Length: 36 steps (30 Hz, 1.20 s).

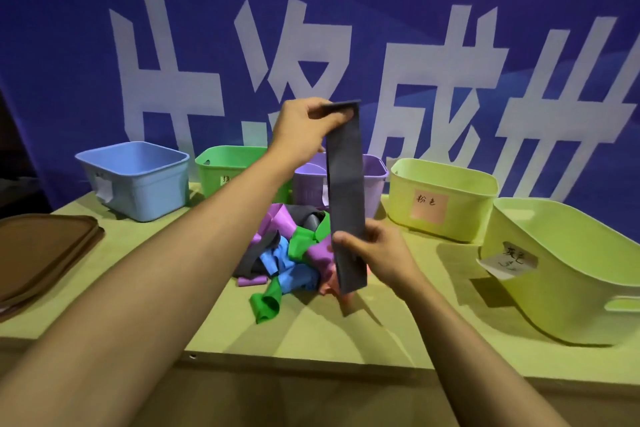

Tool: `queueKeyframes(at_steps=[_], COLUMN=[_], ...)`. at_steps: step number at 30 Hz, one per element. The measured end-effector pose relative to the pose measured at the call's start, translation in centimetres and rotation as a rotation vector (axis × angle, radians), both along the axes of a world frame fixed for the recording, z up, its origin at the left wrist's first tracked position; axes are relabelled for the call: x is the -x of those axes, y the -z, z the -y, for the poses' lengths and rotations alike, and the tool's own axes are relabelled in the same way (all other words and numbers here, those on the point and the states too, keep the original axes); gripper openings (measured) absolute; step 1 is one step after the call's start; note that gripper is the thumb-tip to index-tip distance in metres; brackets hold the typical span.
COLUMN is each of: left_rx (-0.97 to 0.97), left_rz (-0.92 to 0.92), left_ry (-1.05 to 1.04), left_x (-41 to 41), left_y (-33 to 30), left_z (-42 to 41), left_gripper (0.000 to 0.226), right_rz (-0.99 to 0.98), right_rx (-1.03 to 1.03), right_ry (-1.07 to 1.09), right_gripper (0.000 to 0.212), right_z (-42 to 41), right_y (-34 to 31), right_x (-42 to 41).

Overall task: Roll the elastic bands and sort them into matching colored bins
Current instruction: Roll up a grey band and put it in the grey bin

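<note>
My right hand [381,250] pinched the grey band's [346,191] lower part above the pile [287,253]; my left hand [304,128] pinched its top edge. Hanging limp, it looked light, soft, best rolled from an end.

The grey band [346,191] I hold up covers the middle of the purple bin [375,177], and my left forearm hides part of the green bin [225,166]. The brown lid [41,253] and the nearest yellow-green bin [568,274] run off the frame's edges. The blue bin's label [104,188] is too small to read.
</note>
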<state>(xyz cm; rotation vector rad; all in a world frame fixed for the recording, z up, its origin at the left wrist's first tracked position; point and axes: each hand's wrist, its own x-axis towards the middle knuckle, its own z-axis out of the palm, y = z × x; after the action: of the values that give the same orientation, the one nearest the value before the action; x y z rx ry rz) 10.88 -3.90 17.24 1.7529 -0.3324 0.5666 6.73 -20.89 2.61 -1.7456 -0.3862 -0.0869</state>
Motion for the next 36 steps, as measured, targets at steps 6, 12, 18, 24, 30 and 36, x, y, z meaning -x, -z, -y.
queueKeyframes(at_steps=[6,12,18,24,30,36], left_rx=[0.028,0.018,-0.009,-0.002,0.025,0.015], left_rz=[-0.065,-0.111,-0.146,-0.166,-0.126,-0.078], left_ry=[0.0,0.043,0.056,0.11,0.12,0.073], left_x=[-1.3,-2.9,-5.1,-6.6,-7.8,-8.6], left_y=[3.1,7.4,10.9,14.5,17.2,18.8], left_z=[0.2,1.0,1.1,1.7,2.0,2.0], left_gripper=[0.012,0.016,0.016,0.02,0.025,0.028], right_rz=[-0.16,-0.154,0.123,0.175,0.262,0.29], right_rx=[0.104,0.513,0.976,0.55,0.186,-0.066], right_ry=[-0.049,-0.019,0.181,0.259,0.268,0.237], right_gripper=[0.011,0.034,0.11,0.092,0.031,0.012], right_z=[0.6,1.1,2.6,3.2,1.7,0.3], right_y=[3.6,5.1,6.5,6.2,4.7,4.3], right_x=[2.7,2.8,1.6,-2.0,-8.7,-11.0])
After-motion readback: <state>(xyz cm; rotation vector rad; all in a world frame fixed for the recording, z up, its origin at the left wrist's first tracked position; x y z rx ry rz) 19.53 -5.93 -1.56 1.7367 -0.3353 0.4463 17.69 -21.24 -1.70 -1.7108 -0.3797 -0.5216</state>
